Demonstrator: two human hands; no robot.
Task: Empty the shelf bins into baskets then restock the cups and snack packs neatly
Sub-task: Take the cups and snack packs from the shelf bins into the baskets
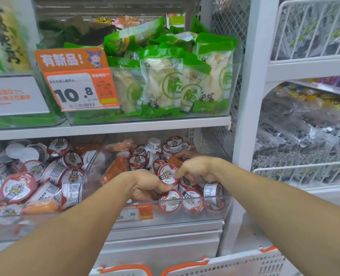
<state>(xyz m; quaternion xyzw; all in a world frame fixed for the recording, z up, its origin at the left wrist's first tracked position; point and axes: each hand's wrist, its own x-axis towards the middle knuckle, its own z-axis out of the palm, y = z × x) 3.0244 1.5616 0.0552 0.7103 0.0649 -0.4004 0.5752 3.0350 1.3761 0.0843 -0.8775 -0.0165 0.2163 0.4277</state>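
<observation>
Many cups (192, 204) around both hands (197, 168)

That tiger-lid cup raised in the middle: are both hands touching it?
Touching. In the head view the right hand pinches the tiger-lid cup at its right edge, and the left hand grips it from below.

white metal shelving (109, 127) with a mesh side panel (225, 26); white wire racks (308, 32) alongside.

Head-worn, wide-angle — looking forward and slightly down, close to the shelf unit (109, 129) — single view only.
</observation>
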